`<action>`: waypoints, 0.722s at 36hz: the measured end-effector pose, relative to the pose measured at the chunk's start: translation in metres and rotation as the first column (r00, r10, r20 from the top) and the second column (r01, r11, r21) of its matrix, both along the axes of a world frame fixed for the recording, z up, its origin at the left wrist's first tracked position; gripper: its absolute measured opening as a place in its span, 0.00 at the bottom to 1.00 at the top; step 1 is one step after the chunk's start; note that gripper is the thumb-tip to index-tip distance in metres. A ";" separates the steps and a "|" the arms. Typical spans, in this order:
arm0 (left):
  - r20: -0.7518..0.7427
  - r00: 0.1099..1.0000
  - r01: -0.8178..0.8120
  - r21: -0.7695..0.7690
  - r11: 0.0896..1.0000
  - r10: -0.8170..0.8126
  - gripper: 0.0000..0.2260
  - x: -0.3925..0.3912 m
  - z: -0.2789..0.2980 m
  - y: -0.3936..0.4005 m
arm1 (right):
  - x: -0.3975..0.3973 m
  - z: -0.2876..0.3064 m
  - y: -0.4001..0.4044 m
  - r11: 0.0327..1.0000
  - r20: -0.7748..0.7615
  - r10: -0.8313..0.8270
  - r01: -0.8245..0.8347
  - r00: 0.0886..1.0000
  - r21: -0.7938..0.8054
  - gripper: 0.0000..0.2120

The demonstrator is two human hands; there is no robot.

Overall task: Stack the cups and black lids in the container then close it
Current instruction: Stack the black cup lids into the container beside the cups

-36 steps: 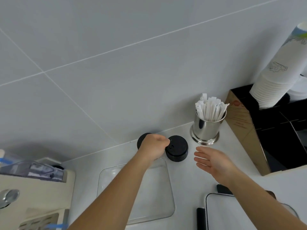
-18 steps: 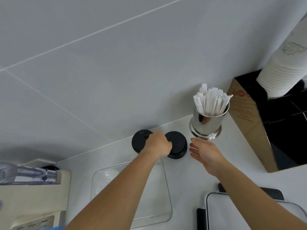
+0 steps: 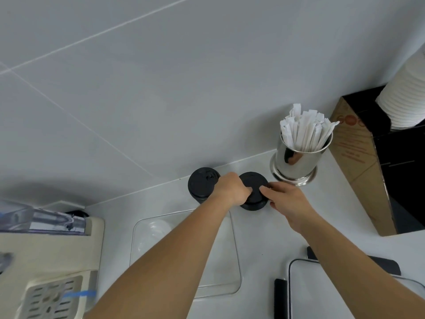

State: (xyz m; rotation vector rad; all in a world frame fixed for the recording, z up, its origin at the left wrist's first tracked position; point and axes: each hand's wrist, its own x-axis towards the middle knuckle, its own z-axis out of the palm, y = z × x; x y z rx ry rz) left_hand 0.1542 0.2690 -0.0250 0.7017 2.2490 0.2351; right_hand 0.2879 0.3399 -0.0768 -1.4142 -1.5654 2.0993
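Note:
Two short stacks of black lids stand by the wall: a left stack (image 3: 202, 184) and a right stack (image 3: 253, 192). My left hand (image 3: 232, 188) is curled between them, its fingers on the left side of the right stack. My right hand (image 3: 285, 199) grips that same stack from the right, thumb on its top. A clear plastic container (image 3: 232, 261) lies in front of the lids, partly under my left forearm. A clear cup (image 3: 156, 229) seems to lie inside it. A tall stack of white paper cups (image 3: 404, 104) hangs at the upper right.
A steel canister of wrapped straws (image 3: 299, 155) stands right of the lids. A brown and black box (image 3: 372, 171) sits further right. A second clear tray with a dark rim (image 3: 292, 268) is at the bottom right. A beige machine (image 3: 53, 261) fills the left.
My right hand has moved left from open air onto the right stack of lids. My left hand has shifted slightly right against that stack. The view has tilted toward the wall.

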 end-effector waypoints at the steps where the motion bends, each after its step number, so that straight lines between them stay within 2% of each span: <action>1: 0.003 1.000 0.001 -0.004 1.000 -0.001 0.13 0.000 -0.001 0.001 | 0.000 -0.001 0.000 1.000 0.012 0.009 -0.010 1.000 0.024 0.05; 6: 0.066 0.998 -0.022 -0.003 1.000 0.022 0.11 -0.001 -0.005 0.004 | -0.003 -0.007 0.004 0.999 0.040 -0.022 0.020 0.999 0.033 0.08; 11: 0.150 0.986 -0.072 -0.007 0.997 0.072 0.17 -0.003 -0.009 0.005 | -0.001 -0.008 0.007 0.999 0.029 -0.046 0.046 0.999 -0.025 0.08; 16: 0.195 0.978 -0.081 0.006 0.997 0.078 0.17 -0.002 -0.010 0.008 | -0.001 -0.005 0.007 0.992 -0.014 -0.090 0.089 0.996 -0.089 0.05; 26: 0.298 0.943 -0.180 0.080 0.981 0.149 0.20 0.002 -0.012 0.007 | 0.008 -0.005 0.010 0.955 -0.097 -0.209 0.181 0.973 -0.233 0.09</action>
